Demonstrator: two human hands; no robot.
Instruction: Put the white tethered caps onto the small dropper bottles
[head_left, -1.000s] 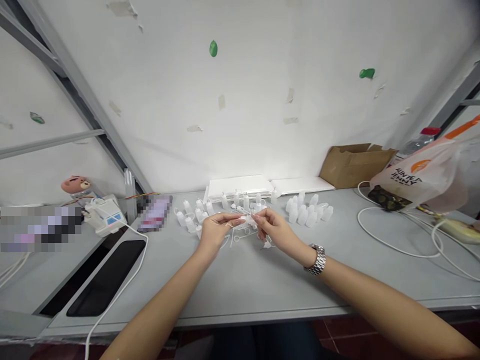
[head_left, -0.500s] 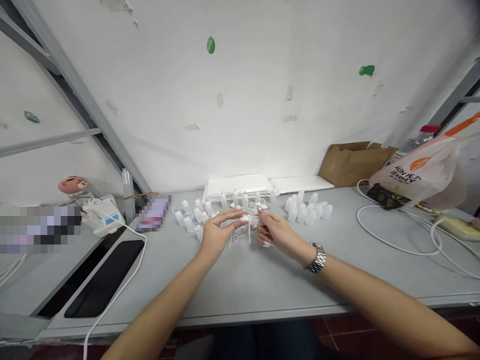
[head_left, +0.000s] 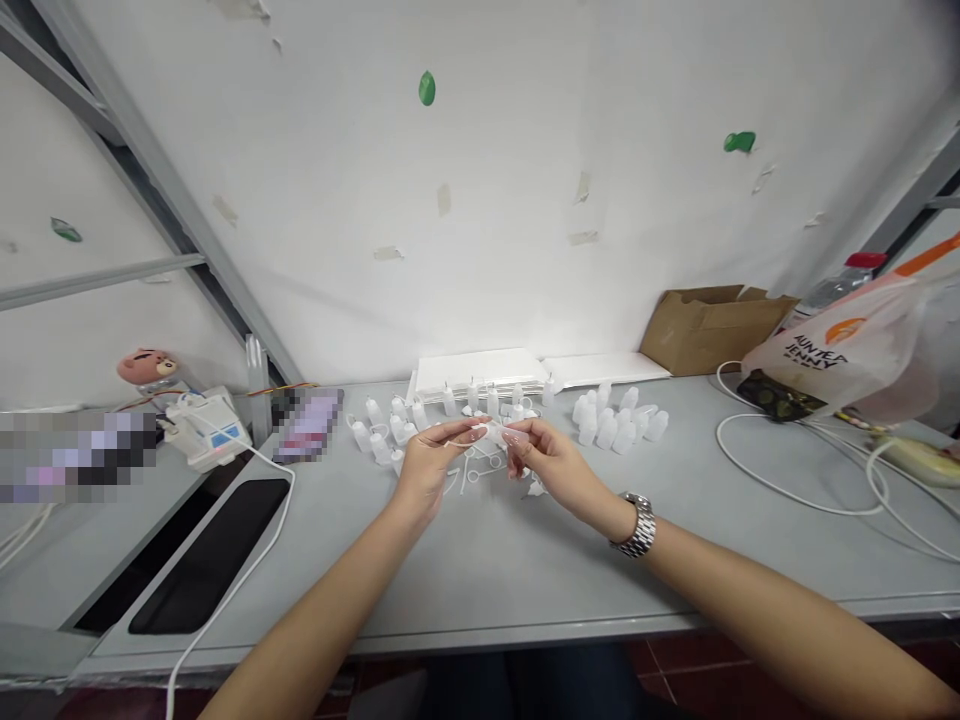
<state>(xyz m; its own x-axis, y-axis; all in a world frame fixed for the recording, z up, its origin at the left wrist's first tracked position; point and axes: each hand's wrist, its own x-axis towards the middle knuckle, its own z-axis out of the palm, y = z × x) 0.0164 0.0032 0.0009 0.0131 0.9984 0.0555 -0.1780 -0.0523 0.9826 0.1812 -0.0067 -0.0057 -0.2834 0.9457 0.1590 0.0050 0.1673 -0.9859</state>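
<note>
With both hands drawn close together above the counter, the small parts between them sit at near-touching range. The left hand has its thumb and fingers narrowed on a small white piece, while the right hand pinches a translucent bottle, tilted well over from upright. Whether the two parts already touch is hidden by the fingertips, so I cannot tell if they are joined. With each hand occupied, neither looks free to pick up anything else, and the closeness of the pieces seems to call for fine fingertip alignment. Just beneath the hands lie loose white ringed strips. To the left stand bottles with fitted tops, and to the right is a cluster of bottles without tops. Behind the hands, near the wall, are white sheets, with a cardboard box beyond the right-hand cluster.
</note>
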